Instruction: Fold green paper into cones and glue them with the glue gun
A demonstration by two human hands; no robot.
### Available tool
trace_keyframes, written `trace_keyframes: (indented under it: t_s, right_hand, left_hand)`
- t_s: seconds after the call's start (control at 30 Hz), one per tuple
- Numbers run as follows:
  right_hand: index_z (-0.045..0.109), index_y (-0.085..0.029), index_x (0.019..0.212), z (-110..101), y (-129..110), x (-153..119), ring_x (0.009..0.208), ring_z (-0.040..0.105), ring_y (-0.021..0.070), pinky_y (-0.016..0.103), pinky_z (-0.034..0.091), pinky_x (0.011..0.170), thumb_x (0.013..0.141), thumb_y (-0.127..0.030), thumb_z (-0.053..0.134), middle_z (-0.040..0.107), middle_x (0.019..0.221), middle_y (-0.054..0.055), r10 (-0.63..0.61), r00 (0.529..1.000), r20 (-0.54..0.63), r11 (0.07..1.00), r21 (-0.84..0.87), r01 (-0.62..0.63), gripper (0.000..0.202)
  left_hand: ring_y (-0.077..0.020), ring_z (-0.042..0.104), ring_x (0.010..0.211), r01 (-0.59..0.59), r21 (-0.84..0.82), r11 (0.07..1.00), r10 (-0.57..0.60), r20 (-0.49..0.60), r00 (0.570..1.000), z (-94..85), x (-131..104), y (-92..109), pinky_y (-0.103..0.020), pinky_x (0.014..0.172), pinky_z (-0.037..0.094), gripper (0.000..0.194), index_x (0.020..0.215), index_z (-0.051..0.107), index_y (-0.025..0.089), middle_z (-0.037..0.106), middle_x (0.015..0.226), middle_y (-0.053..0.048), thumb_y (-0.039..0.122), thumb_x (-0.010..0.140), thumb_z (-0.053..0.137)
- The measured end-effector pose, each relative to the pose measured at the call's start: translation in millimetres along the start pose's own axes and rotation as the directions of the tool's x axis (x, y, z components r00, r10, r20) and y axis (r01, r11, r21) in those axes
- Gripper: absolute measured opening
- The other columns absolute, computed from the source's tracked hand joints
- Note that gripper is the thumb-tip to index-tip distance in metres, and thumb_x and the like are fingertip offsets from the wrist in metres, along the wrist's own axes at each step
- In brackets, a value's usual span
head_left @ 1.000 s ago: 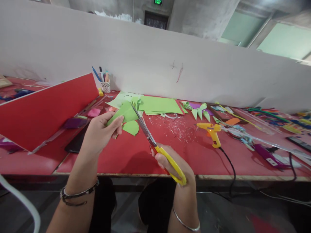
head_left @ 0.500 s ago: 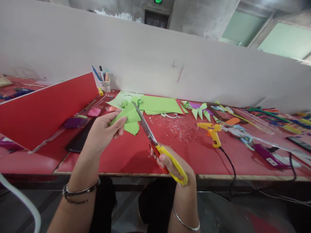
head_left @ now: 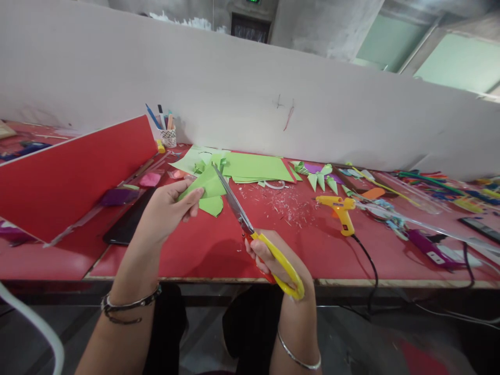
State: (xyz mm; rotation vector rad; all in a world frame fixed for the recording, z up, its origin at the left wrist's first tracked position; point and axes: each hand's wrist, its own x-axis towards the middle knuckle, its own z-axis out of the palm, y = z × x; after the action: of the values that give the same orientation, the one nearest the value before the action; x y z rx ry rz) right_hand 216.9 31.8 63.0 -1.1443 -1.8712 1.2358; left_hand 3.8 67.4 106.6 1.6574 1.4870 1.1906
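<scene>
Between the thumb and fingers of my left hand (head_left: 170, 205) is a piece of green paper (head_left: 211, 185), held above the table. My right hand (head_left: 273, 252) is wrapped round the handles of a pair of scissors (head_left: 238, 208), one handle yellow and the other red. The long metal blades point up and to the left, lying along the paper's right edge. Whether the paper is between the blades I cannot tell. Below the held piece a rounded green paper cut-out (head_left: 211, 206) rests on the red table (head_left: 219, 260).
Green sheets (head_left: 258, 166) lie at the back by the white partition. A yellow glue gun (head_left: 339, 211) with a black cord stands right of paper scraps. Green folded paper cones (head_left: 320, 177) sit behind it. At left are a red board (head_left: 82, 172), a pen cup (head_left: 168, 136) and a dark tablet-like slab (head_left: 130, 219).
My right hand and the scissor handles have shifted very slightly down and to the right. The left hand and the paper stay almost where they were.
</scene>
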Motion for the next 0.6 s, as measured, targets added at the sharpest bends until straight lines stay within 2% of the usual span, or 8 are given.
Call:
trace_keyframes:
  t_s: [0.23, 0.37, 0.5, 0.6]
  right_hand:
    - [0.043, -0.018, 0.062, -2.5, -0.6, 0.3, 0.038, 0.026, 0.0050, 0.021, 0.018, 0.038, 0.079, -0.064, 0.033, 0.032, 0.042, -0.007, 0.012, 1.000, 0.015, 0.999, -0.030, -0.011, 0.050]
    - [0.042, -0.018, 0.061, -3.0, -0.1, -0.9, 0.037, 0.027, 0.0047, 0.020, 0.019, 0.038, 0.080, -0.061, 0.036, 0.032, 0.041, -0.007, 0.058, 0.998, 0.006, 0.998, -0.014, -0.058, 0.048]
    - [0.045, -0.017, 0.066, -1.3, 7.1, -1.5, 0.037, 0.029, 0.0048, 0.020, 0.021, 0.038, 0.079, -0.061, 0.038, 0.032, 0.041, -0.008, 0.080, 0.996, -0.042, 0.996, 0.053, -0.078, 0.047]
    - [0.046, -0.017, 0.070, 0.4, 13.3, -1.0, 0.036, 0.029, 0.0043, 0.020, 0.020, 0.038, 0.080, -0.062, 0.036, 0.034, 0.045, -0.007, 0.087, 0.990, -0.109, 0.989, 0.129, -0.073, 0.047]
  left_hand:
    - [-0.0032, 0.024, 0.026, -0.003, 0.005, 1.000, 0.002, 0.021, 1.000, -1.3, 1.0, -2.5, -0.015, 0.028, 0.018, 0.032, 0.051, 0.043, 0.018, 0.032, 0.032, 0.008, 0.033, 0.079, 0.050]
    - [-0.0033, 0.024, 0.025, 0.004, 0.011, 1.000, -0.004, 0.012, 1.000, -2.1, 1.3, -3.9, -0.015, 0.027, 0.016, 0.032, 0.051, 0.044, 0.018, 0.032, 0.032, 0.008, 0.033, 0.078, 0.050]
    - [-0.0034, 0.024, 0.026, 0.007, 0.031, 0.999, -0.008, 0.020, 1.000, -1.8, 1.7, -4.4, -0.015, 0.027, 0.016, 0.032, 0.050, 0.044, 0.018, 0.032, 0.032, 0.007, 0.033, 0.077, 0.050]
    - [-0.0033, 0.027, 0.028, -0.002, 0.028, 1.000, 0.001, 0.029, 1.000, -0.8, 1.4, -4.5, -0.015, 0.028, 0.018, 0.033, 0.049, 0.045, 0.017, 0.039, 0.036, 0.005, 0.034, 0.077, 0.050]
